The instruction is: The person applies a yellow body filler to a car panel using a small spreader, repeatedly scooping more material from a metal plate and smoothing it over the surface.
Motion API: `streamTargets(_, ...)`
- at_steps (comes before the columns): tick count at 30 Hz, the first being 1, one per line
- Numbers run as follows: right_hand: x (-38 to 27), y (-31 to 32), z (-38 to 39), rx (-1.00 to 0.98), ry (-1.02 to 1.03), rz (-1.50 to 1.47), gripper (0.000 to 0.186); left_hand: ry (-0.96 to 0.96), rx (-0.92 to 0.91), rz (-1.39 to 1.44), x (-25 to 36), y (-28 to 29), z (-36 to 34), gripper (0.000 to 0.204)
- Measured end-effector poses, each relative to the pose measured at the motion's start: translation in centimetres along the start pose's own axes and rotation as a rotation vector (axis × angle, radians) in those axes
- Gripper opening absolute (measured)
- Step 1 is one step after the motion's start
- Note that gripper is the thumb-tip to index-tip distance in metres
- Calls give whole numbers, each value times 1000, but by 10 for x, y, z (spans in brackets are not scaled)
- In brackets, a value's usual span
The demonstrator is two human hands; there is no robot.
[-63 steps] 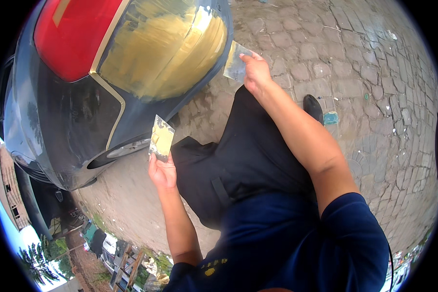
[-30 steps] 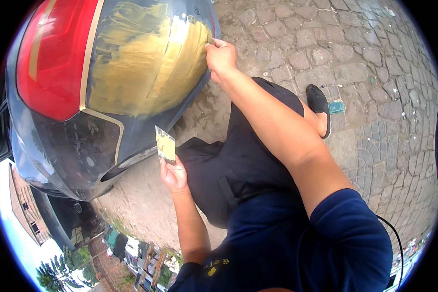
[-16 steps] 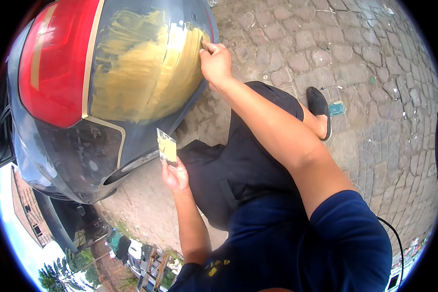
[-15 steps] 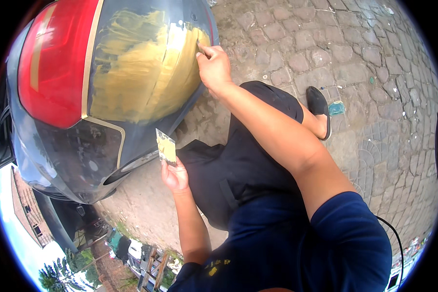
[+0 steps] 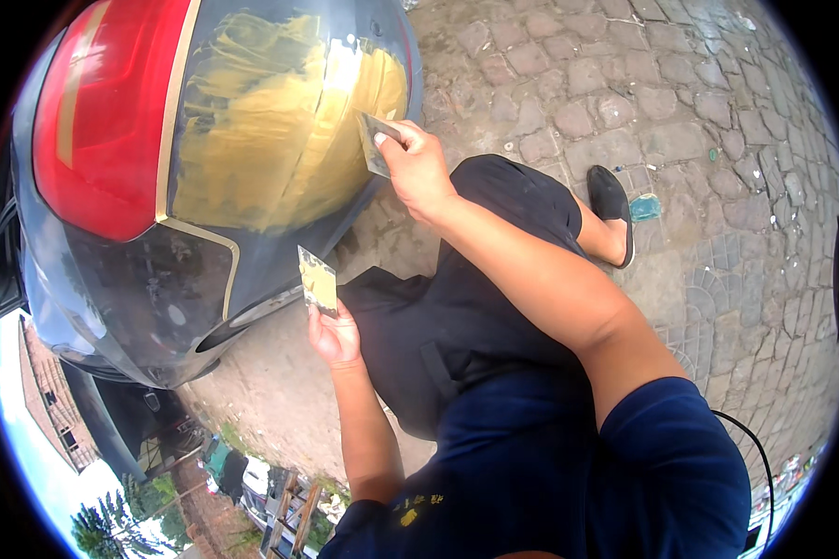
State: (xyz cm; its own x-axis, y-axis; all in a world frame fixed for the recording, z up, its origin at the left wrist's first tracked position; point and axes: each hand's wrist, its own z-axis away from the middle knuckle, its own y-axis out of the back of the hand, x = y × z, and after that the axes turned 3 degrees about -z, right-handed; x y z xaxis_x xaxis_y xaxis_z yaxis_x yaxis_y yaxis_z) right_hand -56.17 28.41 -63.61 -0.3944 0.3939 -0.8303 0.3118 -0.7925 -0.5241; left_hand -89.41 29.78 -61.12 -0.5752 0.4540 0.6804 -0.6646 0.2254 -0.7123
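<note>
My right hand (image 5: 415,168) grips a thin grey spreader (image 5: 378,149) at the lower right part of a car panel coated with streaky yellow filler (image 5: 261,130). Masking tape (image 5: 229,279) borders that panel along the red tail light (image 5: 103,140) and the dark trim (image 5: 149,289). My left hand (image 5: 334,335) is closed on a second flat spreader (image 5: 318,279) carrying a pale yellow lump of filler, held upright over my dark trousers, below and apart from the coated panel.
Cobblestone paving (image 5: 699,121) surrounds the car on the right, with a small teal piece (image 5: 645,207) beside my black shoe (image 5: 609,200). At the lower left are assorted clutter (image 5: 261,489), plants (image 5: 103,526) and a brick building (image 5: 51,391).
My right hand has moved from beside the car onto the panel's right side, then slightly downward, with the spreader now showing. My left hand shifted a little right, still holding its spreader.
</note>
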Motion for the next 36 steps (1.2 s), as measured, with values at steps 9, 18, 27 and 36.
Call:
streamTargets(9, -3, -24, -29, 220, -263, -124, 32, -6, -1, 14, 1, 5, 9, 40)
streamTargets(18, 0, 9, -15, 205, -384, -368, 32, -6, 32, 7, 4, 6, 9, 40)
streamTargets(27, 12, -22, 64, 88, -280, -257, 33, -7, 9, 27, 7, 12, 9, 38)
streamTargets(36, 4, -79, 69, 189, -353, -100, 39, -18, -90, 67, 8, 13, 16, 38)
